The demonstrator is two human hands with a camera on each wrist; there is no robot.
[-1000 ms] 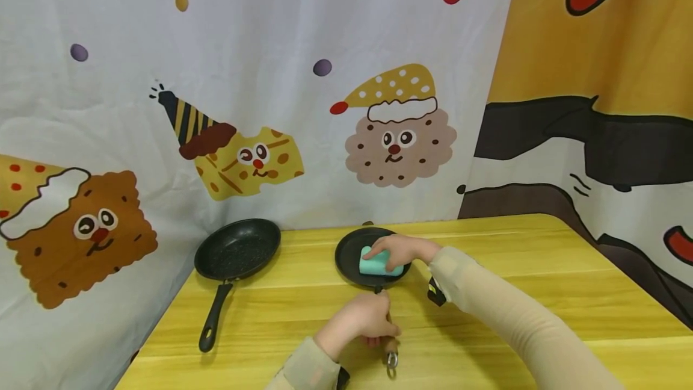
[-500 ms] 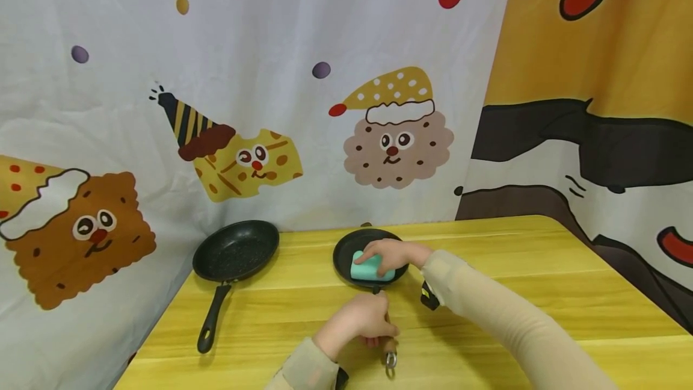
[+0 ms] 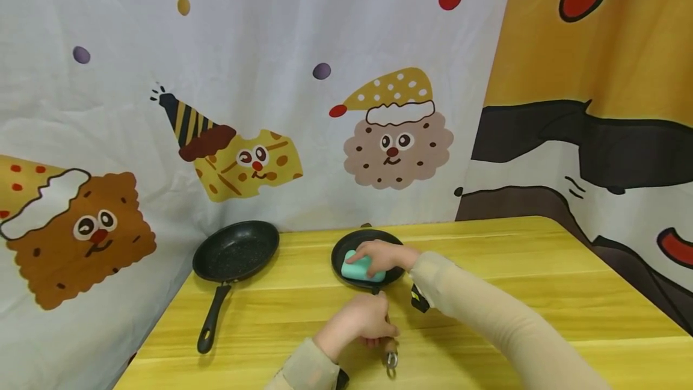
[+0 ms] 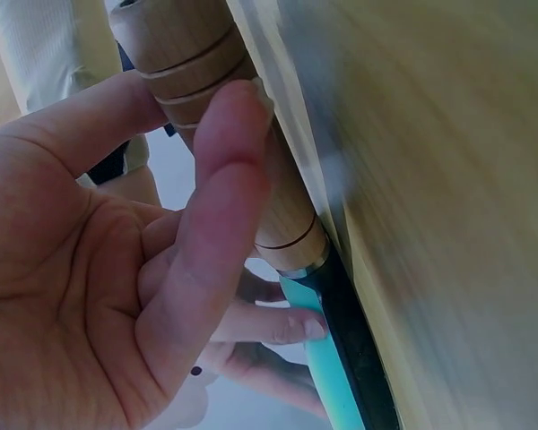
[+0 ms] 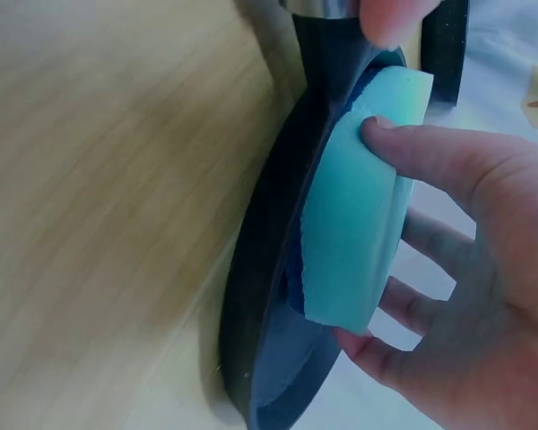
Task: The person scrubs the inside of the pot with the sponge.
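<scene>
A small black frying pan (image 3: 352,239) lies near the back of the table. My left hand (image 3: 360,321) grips its wooden handle (image 4: 282,193), which ends in a metal ring (image 3: 391,361). Inside the pan sits a turquoise sponge (image 5: 354,215) with a dark underside. My right hand (image 3: 383,256) holds this sponge, thumb on the near side and fingers on the far side, against the pan's inner surface. In the right wrist view a fingertip of the left hand (image 5: 394,18) shows by the handle's metal collar.
To the left, a larger black frying pan (image 3: 235,251) rests tilted near the curtain, its handle (image 3: 213,321) toward me. A printed cartoon curtain (image 3: 319,29) hangs along the wooden table's (image 3: 487,263) back edge.
My right hand has moved left across the small pan with the sponge, toward its near left side. The left hand stays on the handle.
</scene>
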